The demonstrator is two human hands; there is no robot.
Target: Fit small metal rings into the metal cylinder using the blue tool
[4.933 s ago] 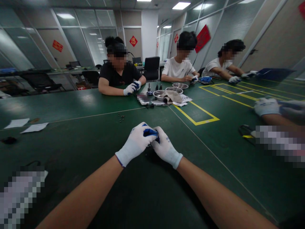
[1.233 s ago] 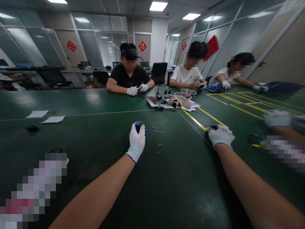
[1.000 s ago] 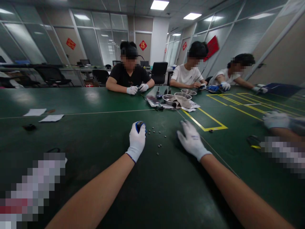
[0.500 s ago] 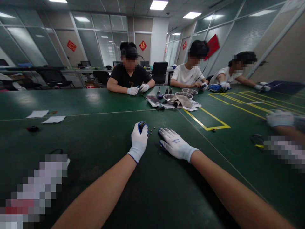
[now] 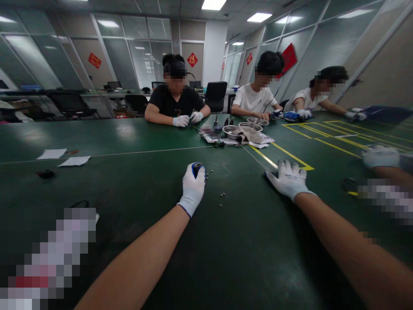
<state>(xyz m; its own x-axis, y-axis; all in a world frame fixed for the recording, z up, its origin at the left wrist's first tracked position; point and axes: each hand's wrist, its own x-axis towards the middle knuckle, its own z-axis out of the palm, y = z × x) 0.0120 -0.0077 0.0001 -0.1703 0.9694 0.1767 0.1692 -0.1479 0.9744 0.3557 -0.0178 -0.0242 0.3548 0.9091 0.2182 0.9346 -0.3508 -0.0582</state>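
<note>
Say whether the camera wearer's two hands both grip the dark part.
No, only the left hand grips the dark part, while the right hand is well apart from it, near the yellow tape.

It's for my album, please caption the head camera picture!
Left hand holds a dark part near tiny rings; right hand spread open.

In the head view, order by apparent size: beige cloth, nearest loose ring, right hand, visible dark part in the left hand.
Right hand
Beige cloth
Dark part, partly covered by left hand
Loose ring
Apparent size only: the cloth lies farther away.
</note>
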